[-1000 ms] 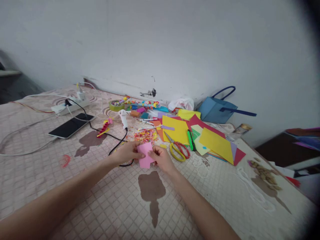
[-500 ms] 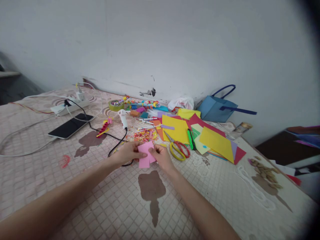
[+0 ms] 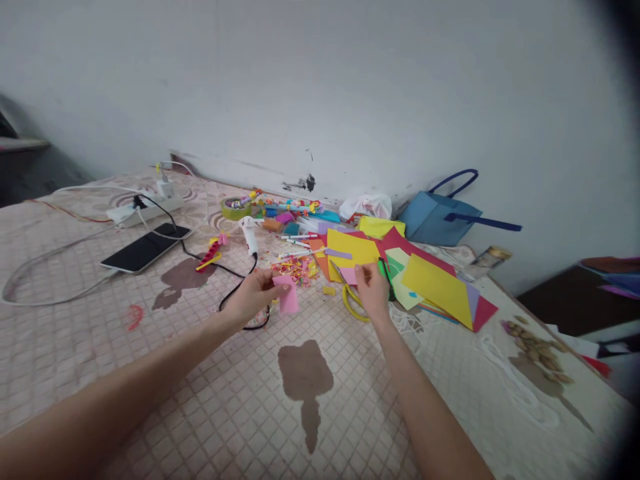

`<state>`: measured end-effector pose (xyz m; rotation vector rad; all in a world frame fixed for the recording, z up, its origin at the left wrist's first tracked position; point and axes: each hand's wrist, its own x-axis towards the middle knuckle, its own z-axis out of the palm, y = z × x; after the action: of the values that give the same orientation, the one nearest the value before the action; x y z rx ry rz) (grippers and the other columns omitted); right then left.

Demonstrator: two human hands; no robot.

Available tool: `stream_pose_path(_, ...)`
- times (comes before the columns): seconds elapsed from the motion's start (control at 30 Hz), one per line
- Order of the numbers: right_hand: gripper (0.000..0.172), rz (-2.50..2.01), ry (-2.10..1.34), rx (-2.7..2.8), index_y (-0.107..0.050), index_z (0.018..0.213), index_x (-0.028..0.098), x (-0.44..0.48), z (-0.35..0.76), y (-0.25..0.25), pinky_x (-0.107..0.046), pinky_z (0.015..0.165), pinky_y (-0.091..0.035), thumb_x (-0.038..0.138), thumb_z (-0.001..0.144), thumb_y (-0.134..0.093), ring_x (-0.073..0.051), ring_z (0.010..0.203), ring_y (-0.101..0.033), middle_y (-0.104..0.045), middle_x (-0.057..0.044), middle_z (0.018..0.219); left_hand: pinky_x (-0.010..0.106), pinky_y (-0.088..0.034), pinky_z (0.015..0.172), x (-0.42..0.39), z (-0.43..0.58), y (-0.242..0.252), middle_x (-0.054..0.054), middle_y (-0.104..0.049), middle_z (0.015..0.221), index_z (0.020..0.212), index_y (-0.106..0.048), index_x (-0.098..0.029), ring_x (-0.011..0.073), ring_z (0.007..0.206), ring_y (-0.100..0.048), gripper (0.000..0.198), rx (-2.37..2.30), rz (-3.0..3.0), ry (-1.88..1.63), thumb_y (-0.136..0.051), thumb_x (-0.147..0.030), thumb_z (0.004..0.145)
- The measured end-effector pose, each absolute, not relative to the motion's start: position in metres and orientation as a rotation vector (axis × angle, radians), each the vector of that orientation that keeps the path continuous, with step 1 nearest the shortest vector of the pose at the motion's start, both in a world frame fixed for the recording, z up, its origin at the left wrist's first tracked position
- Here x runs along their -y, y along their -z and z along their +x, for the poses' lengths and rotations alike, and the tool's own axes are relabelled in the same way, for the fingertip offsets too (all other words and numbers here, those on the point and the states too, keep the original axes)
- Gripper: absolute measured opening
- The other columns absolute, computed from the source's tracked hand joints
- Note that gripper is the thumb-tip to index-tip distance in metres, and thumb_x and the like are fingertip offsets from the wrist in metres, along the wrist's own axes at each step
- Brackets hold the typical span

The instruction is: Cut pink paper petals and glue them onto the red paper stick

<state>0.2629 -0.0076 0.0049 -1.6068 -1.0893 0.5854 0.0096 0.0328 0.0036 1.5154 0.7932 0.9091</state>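
Observation:
A small pink paper piece (image 3: pixel 287 297) is pinched between the thumb and fingers of my left hand (image 3: pixel 253 293), above the patterned tablecloth. Over to the right, my right hand (image 3: pixel 373 290) is closed on another pink paper piece (image 3: pixel 347 275), above the yellow sheets. Below that hand lie the scissors (image 3: pixel 354 308); their yellow handle shows, while the other handle is mostly hidden. A green cutter (image 3: pixel 387 280) is just beside the right hand, partly covered by it. Colourful paper scraps (image 3: pixel 299 269) are heaped between the two hands.
Left of centre are a white glue gun (image 3: pixel 249 235) with its black cord, a tablet (image 3: pixel 145 249) and a power strip (image 3: pixel 145 210). At right lie coloured sheets (image 3: pixel 435 287), white string (image 3: pixel 517 383) and nutshell-like pieces (image 3: pixel 537 350). A blue bag (image 3: pixel 437 217) stands by the wall.
My hands have moved apart, each with a pink paper piece. The right hand has gone right and up, over the scissors; the left has shifted slightly left and up.

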Motion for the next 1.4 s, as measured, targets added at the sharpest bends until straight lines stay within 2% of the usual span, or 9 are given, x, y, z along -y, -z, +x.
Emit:
stream_pose_path(0.1, 0.054, -1.561, -0.903, 1.195, -0.06, 0.065, 0.018, 0.022, 0.217, 0.0, -0.025, 0.037, -0.03, 0.066, 0.078, -0.038, -0.013, 0.041, -0.045, -0.056, -0.004, 0.054, 0.025, -0.046, 0.063, -0.024, 0.009, -0.01, 0.007, -0.064, 0.086, 0.082, -0.062, -0.015, 0.0158, 0.077, -0.06, 0.013, -0.686, 1.734, -1.191, -0.06, -0.027, 0.078)
stream_pose_path(0.17, 0.065, -1.317, -1.433, 1.188, -0.06, 0.07, 0.017, 0.028, 0.192, 0.003, -0.023, 0.034, -0.026, 0.072, 0.078, -0.028, -0.011, 0.038, -0.043, -0.058, -0.005, 0.058, 0.028, -0.047, 0.073, -0.018, 0.008, -0.014, 0.009, -0.063, 0.097, 0.082, -0.065, -0.016, 0.0179, 0.09, -0.059, 0.008, -0.577, 2.0, -1.274, -0.058, -0.021, 0.08)
stream_pose_path(0.2, 0.062, -1.212, -1.481, 1.133, -0.059, 0.071, 0.017, 0.031, 0.183, 0.004, -0.022, 0.034, -0.026, 0.072, 0.077, -0.032, -0.01, 0.038, -0.042, -0.057, -0.003, 0.058, 0.03, -0.047, 0.077, -0.016, 0.007, -0.015, 0.009, -0.062, 0.1, 0.082, -0.066, -0.017, 0.0178, 0.093, -0.058, 0.009, -0.505, 2.124, -1.275, -0.057, -0.018, 0.081)
stream_pose_path(0.33, 0.033, -1.083, -1.318, 1.037, -0.052, 0.069, 0.019, 0.033, 0.175, 0.006, -0.018, 0.037, -0.028, 0.05, 0.074, -0.061, -0.007, 0.041, -0.039, -0.047, 0.006, 0.052, 0.03, -0.046, 0.08, -0.01, 0.008, -0.013, 0.008, -0.06, 0.108, 0.085, -0.067, -0.019, 0.0154, 0.091, -0.057, 0.014, -0.384, 2.345, -1.204, -0.054, -0.013, 0.083)
stream_pose_path(0.57, 0.023, -1.124, -1.135, 1.146, -0.055, 0.07, 0.018, 0.032, 0.181, 0.012, -0.019, 0.038, -0.029, 0.039, 0.075, -0.064, -0.006, 0.039, -0.037, -0.044, 0.008, 0.048, 0.028, -0.046, 0.076, -0.019, 0.013, -0.005, 0.008, -0.065, 0.097, 0.082, -0.068, -0.017, 0.0185, 0.089, -0.059, 0.013, -0.623, 1.979, -0.968, -0.059, -0.027, 0.08)
stream_pose_path(0.77, 0.02, -1.148, -1.144, 1.212, -0.056, 0.073, 0.018, 0.033, 0.176, 0.016, -0.019, 0.038, -0.032, 0.038, 0.076, -0.061, -0.007, 0.038, -0.039, -0.046, 0.007, 0.049, 0.022, -0.04, 0.056, -0.021, 0.014, 0.0, 0.002, -0.061, 0.067, 0.074, -0.063, -0.013, 0.0124, 0.062, -0.053, 0.02, -0.764, 1.773, -0.799, -0.064, -0.033, 0.073)
stream_pose_path(1.07, 0.018, -1.137, -1.18, 1.203, -0.055, 0.072, 0.018, 0.035, 0.178, 0.016, -0.018, 0.039, -0.032, 0.035, 0.076, -0.062, -0.007, 0.04, -0.04, -0.047, 0.007, 0.049, 0.024, -0.044, 0.061, -0.021, 0.017, 0.008, 0.0, -0.061, 0.069, 0.079, -0.05, -0.015, 0.0128, 0.065, -0.058, 0.028, -0.686, 1.58, -0.828, -0.071, -0.027, 0.065)
stream_pose_path(1.3, 0.035, -1.157, -1.103, 1.287, -0.056, 0.072, 0.018, 0.038, 0.177, 0.012, -0.021, 0.041, -0.035, 0.049, 0.085, -0.047, -0.009, 0.043, -0.045, -0.049, 0.004, 0.051, 0.022, -0.043, 0.056, -0.021, 0.019, 0.008, -0.005, -0.058, 0.064, 0.094, -0.045, -0.016, 0.0103, 0.059, -0.058, 0.044, -0.628, 1.409, -0.799, -0.073, -0.02, 0.06)
stream_pose_path(1.4, 0.032, -1.176, -1.058, 1.361, -0.057, 0.072, 0.018, 0.039, 0.177, 0.011, -0.021, 0.043, -0.037, 0.048, 0.081, -0.053, -0.01, 0.046, -0.046, -0.051, 0.003, 0.054, 0.022, -0.044, 0.056, -0.021, 0.019, 0.006, -0.005, -0.058, 0.062, 0.093, -0.046, -0.016, 0.0104, 0.058, -0.058, 0.044, -0.626, 1.417, -0.797, -0.073, -0.019, 0.06)
